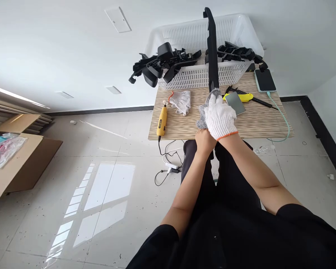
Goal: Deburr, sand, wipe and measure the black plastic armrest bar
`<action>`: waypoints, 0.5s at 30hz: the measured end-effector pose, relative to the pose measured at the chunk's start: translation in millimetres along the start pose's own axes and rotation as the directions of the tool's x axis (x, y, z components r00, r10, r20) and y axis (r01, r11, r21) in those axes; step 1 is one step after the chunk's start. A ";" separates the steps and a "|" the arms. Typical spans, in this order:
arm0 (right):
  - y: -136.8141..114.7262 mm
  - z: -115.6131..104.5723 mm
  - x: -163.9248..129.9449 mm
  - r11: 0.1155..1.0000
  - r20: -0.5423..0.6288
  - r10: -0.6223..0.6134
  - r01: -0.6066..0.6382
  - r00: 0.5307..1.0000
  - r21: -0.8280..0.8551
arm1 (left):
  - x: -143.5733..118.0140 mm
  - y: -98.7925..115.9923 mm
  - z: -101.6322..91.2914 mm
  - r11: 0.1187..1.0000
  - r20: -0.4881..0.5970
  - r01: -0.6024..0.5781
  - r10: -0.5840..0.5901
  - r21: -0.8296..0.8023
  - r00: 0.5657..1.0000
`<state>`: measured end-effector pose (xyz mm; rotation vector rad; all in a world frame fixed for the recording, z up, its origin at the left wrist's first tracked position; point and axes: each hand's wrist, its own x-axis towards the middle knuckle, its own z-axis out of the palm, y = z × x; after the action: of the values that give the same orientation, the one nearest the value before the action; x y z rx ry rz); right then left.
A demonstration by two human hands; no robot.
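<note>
In front of the white basket (196, 77), the gloved right hand (221, 117) grips a grey cloth (202, 116) around the near end of a long black strip (212, 48) reaching over that basket, best braced firmly, while the bare left hand's (206, 140) hidden fingers cannot be judged.

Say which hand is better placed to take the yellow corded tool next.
Probably the left hand: it lies nearer the yellow corded tool, while the gloved right hand is farther off, at the lower end of the long black part.
</note>
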<state>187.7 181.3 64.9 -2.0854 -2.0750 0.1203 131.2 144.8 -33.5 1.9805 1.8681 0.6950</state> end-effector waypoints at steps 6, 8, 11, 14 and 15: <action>1.8 -3.0 -15.3 0.989 0.085 -0.055 0.066 0.995 -0.136 | 2.9 -2.4 1.1 0.999 -0.012 0.044 -0.044 -0.001 0.999; 4.1 2.0 -1.4 0.987 0.071 -0.053 0.064 0.996 -0.150 | 4.0 -0.7 0.0 1.000 -0.033 0.019 -0.019 -0.001 0.999; 5.1 6.2 10.1 0.990 0.044 -0.013 0.020 0.999 -0.142 | 3.3 0.7 -1.1 1.000 -0.052 0.005 -0.006 -0.002 0.999; 4.6 3.0 -9.8 0.990 0.070 0.015 -0.005 0.997 -0.144 | 0.6 -2.7 0.0 0.999 0.015 0.027 -0.027 -0.021 1.000; 5.3 1.4 -23.0 0.990 0.086 0.008 0.004 0.996 -0.141 | 0.0 -5.0 1.1 0.997 0.009 0.035 -0.035 -0.070 0.999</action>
<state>192.4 158.5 60.6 -2.1997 -2.1907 0.0665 127.6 145.3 -37.1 1.9000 1.8439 0.7311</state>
